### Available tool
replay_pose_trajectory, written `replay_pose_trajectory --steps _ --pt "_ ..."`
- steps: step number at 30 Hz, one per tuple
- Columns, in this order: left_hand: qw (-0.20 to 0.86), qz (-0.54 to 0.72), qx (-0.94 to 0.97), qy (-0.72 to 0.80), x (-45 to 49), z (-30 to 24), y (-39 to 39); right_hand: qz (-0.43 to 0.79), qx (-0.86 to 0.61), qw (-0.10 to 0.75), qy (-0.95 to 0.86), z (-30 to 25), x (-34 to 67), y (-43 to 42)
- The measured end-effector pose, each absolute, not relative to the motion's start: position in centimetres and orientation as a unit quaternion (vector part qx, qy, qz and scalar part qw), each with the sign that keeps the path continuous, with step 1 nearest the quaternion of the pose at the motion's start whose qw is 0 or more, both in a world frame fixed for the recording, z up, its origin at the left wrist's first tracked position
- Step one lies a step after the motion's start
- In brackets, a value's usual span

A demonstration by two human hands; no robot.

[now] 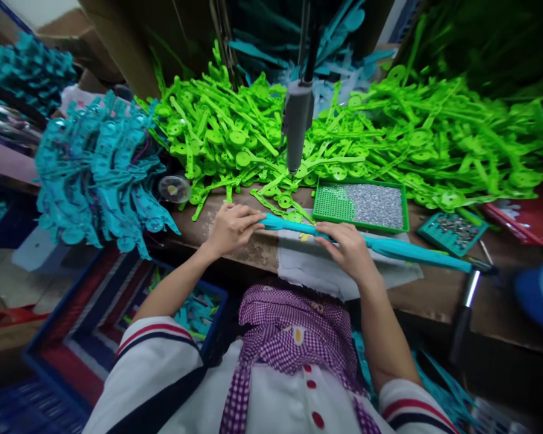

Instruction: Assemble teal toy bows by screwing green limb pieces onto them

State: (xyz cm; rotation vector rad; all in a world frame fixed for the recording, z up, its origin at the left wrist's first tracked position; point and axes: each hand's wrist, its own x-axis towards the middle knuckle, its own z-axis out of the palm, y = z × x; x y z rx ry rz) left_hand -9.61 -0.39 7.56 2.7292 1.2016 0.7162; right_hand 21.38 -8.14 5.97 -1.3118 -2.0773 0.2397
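Between my two hands stretches a long, narrow blue plastic part (416,252), held sideways over the front of the workbench. My left hand (235,228) has its fingers closed round the left end. Farther along, near the middle, my right hand (346,244) grips the same part. Its right end reaches out over the bench toward a hammer (473,286). Beneath the part lies a white cloth (298,259). Just above my hands hangs a grey electric screwdriver (297,123), its tip over bright green plastic parts (235,129).
A green tray (406,205) of small silvery pieces stands behind my right hand, beside a teal tray (452,232) of metal bits. Stacked blue parts (102,163) fill the bench's left. A blue crate (67,325) stands low left; a blue tub (531,295) sits far right.
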Motion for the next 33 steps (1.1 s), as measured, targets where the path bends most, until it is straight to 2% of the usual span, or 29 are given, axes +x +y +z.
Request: replay_pose_trajectory --steps 6,11,15,19,23,26,29,31,33 --pt "0.064 0.245 0.885 0.390 -9.6 7.4 -0.1 0.107 -0.492 0.357 -0.787 4.8 21.5 -7.2" --pt "0.138 0.333 0.831 0.424 -11.2 7.7 -0.3 0.175 -0.543 0.384 -0.726 6.1 21.6 -7.6" --pt "0.254 0.389 0.750 0.471 -13.1 7.1 0.3 0.225 -0.563 0.378 -0.700 6.3 21.8 -7.3" --pt "0.378 0.434 0.669 0.470 -13.5 5.5 1.4 0.219 -0.558 0.373 -0.708 5.9 21.7 -7.0" --pt "0.409 0.482 0.630 0.452 -13.3 4.5 2.3 0.176 -0.544 0.362 -0.736 6.1 21.6 -7.9" --pt "0.384 0.488 0.634 0.462 -13.3 4.5 2.3 0.083 -0.565 0.349 -0.743 6.8 24.8 -11.0" --pt "0.363 0.486 0.640 0.471 -13.5 4.5 2.0 -0.081 -0.680 0.424 -0.593 7.0 31.0 -15.6" --pt "0.354 0.488 0.639 0.477 -13.8 4.4 1.8 -0.169 -0.740 0.413 -0.502 6.5 35.3 -18.2" --pt "0.346 0.490 0.638 0.484 -14.1 4.2 1.5 -0.116 -0.752 0.359 -0.540 5.9 38.4 -19.9"
